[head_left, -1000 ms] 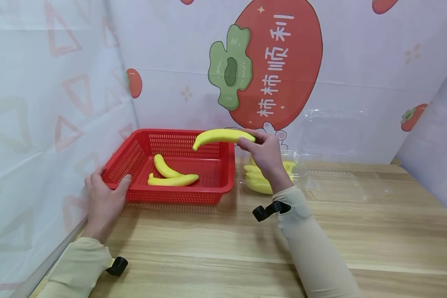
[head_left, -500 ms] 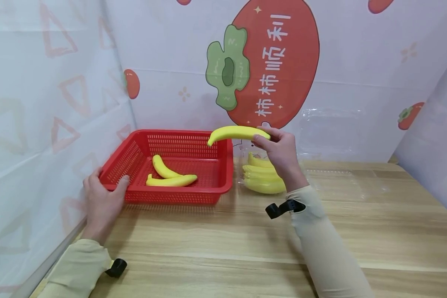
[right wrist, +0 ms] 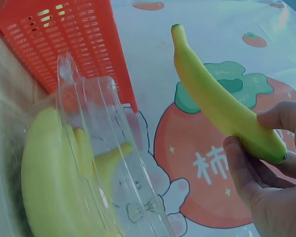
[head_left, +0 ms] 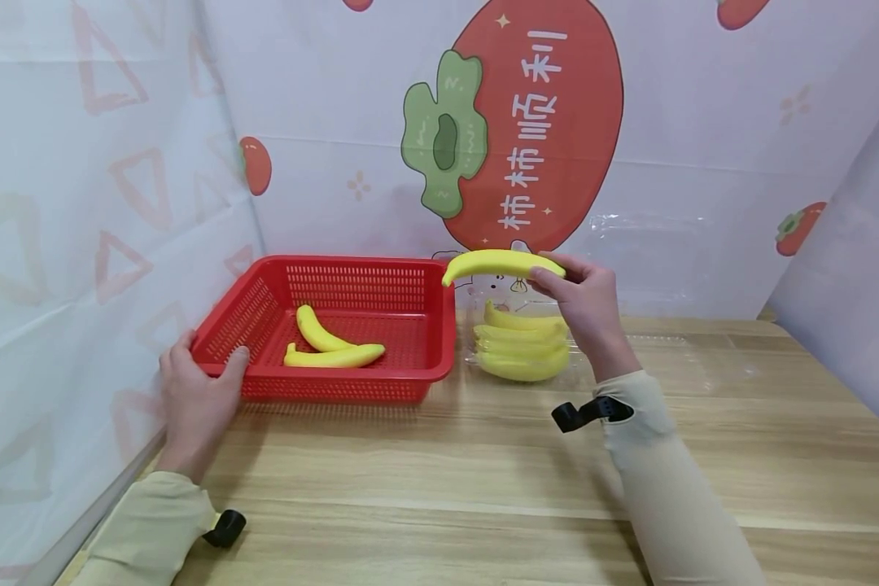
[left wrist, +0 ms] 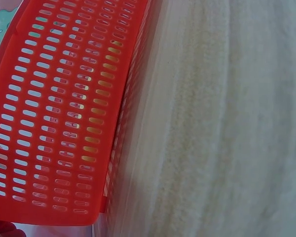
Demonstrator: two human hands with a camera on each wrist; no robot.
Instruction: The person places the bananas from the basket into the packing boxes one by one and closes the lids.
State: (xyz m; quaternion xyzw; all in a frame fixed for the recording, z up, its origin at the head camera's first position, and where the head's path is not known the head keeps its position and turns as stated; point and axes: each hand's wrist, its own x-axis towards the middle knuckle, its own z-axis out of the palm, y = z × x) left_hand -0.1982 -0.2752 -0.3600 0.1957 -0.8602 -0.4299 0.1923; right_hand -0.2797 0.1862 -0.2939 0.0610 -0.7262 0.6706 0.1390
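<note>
**Banana shifted right in the right hand, from over the red basket to above the clear box**

Head view: a second ago the banana hung across the basket's right part and the hand hid some of the box; now only its tip lines up with the right rim, and the bananas in the box show more fully. Right hand grasps the banana by its right end, roughly level, in the air. Left hand same as before, gripping the basket's near left corner, thumb over the rim. The two bananas in the basket unchanged, touching each other. Basket and box stand side by side on the desk.

Left wrist view: basket's slotted wall, yellow showing through some slots; left hand's grip can't be told here.

Right wrist view: banana pinched between thumb and fingers near one end. Smooth yellow, gently curved, greenish at both ends, dark dot at the held tip. Narrow stem end points up and left, apart from box and basket.
</note>
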